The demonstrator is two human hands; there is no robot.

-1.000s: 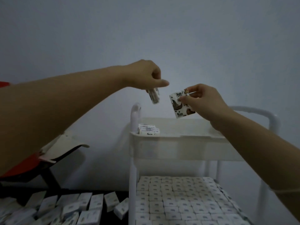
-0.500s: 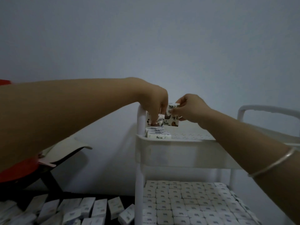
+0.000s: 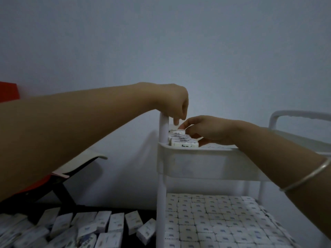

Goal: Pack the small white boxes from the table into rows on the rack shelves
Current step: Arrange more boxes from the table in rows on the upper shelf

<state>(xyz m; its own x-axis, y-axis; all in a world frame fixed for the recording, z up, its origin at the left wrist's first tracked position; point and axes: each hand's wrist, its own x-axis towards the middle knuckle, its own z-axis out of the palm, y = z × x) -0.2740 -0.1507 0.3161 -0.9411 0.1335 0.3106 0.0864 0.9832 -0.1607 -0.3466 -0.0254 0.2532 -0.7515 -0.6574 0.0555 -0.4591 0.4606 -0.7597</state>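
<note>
Here the left hand (image 3: 176,104) hovers over the near-left corner of the top shelf (image 3: 206,164), fingers curled downward with no box visible in them. The right hand (image 3: 207,131) lies against the short row of small white boxes (image 3: 182,141) there; I cannot tell whether it pinches one. Nothing braces the row's right side, so a careless nudge while the hand pulls away could topple it.
</note>
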